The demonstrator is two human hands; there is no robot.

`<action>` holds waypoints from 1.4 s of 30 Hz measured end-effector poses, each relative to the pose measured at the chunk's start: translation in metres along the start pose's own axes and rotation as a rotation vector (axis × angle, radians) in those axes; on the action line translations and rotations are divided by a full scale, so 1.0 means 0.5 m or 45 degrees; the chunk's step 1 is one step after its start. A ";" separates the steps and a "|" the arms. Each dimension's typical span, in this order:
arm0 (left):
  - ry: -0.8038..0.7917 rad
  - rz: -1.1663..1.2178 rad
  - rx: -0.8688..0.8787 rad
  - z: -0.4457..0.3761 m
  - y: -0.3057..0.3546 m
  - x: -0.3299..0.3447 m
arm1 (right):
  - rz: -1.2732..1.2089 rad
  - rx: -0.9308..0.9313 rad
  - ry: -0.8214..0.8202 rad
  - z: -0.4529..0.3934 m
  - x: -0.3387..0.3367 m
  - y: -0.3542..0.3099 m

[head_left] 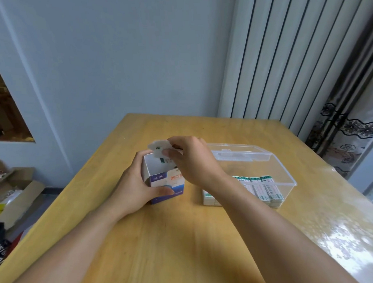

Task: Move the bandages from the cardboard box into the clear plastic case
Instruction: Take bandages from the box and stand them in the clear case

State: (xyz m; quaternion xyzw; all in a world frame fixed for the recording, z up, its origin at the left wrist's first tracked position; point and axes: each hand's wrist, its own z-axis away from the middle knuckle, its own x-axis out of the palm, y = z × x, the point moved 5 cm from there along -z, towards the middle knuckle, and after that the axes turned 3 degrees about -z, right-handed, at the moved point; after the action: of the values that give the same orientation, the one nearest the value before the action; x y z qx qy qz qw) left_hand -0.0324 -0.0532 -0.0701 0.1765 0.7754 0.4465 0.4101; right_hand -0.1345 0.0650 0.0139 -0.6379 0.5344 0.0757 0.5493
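Observation:
A small white and blue cardboard box [164, 185] stands upright and open on the wooden table [164, 249]. My left hand [136, 186] grips its left side, thumb across the front. My right hand [190, 160] is over the box mouth and pinches a fanned stack of white bandages [159, 150] that sticks up out of the box. To the right lies the clear plastic case [274, 171], its lid [237, 151] open toward the back. Rows of green and white bandages [262, 187] lie in the case's near end.
A white ribbed panel [284, 62] and a patterned curtain [351, 129] stand behind the table's far right corner. Open cardboard cartons [18, 187] and bags lie on the floor at the left. Glare covers the table's right side.

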 end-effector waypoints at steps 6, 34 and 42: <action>-0.074 0.042 -0.015 0.000 -0.008 -0.016 | -0.496 0.133 0.239 -0.006 -0.039 0.039; -0.262 1.321 -0.639 -0.014 0.326 0.221 | 0.317 0.054 0.161 0.104 -0.303 0.013; -0.583 0.959 -0.500 -0.006 0.327 0.243 | 0.140 0.244 -0.066 0.083 -0.282 0.080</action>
State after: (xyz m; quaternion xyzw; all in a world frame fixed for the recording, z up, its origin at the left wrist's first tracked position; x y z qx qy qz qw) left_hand -0.1232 0.1112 0.0096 0.4581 0.4485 0.6514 0.4059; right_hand -0.2035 0.1888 0.0697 -0.5500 0.5590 0.0705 0.6165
